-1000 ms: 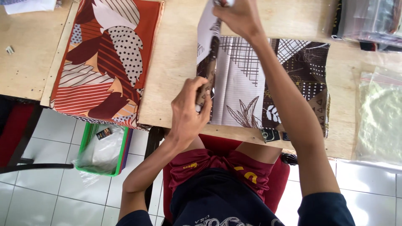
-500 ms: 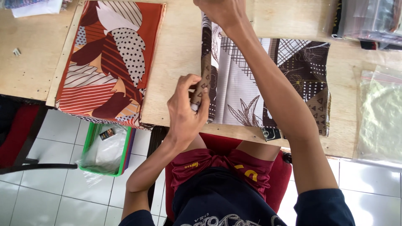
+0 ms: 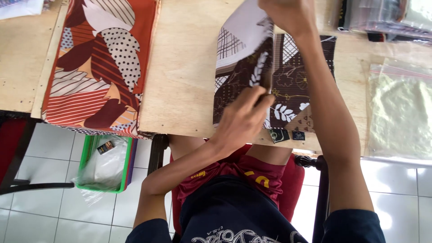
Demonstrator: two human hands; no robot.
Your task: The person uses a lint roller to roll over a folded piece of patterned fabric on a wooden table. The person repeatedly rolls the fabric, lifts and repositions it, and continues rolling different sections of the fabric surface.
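A brown and white patterned cloth (image 3: 294, 85) lies folded on the wooden table (image 3: 184, 67) in front of me. My right hand (image 3: 288, 15) grips its far edge and holds a flap raised, showing the pale underside (image 3: 240, 38). My left hand (image 3: 245, 119) pinches the near fold of the same cloth, with its fingers on the dark brown leaf-print side. Two small dark tags (image 3: 285, 135) hang at the cloth's near edge.
An orange, red and white patterned cloth (image 3: 99, 63) lies at the left and hangs over the table edge. Clear plastic bags (image 3: 400, 108) lie at the right, and packed items (image 3: 382, 18) are stacked at the far right. A green basket (image 3: 90, 153) holding clear plastic stands on the tiled floor.
The flap of the brown and white cloth has been turned over toward the left. My left hand has shifted right onto the brown side. My right hand stays at the far edge.
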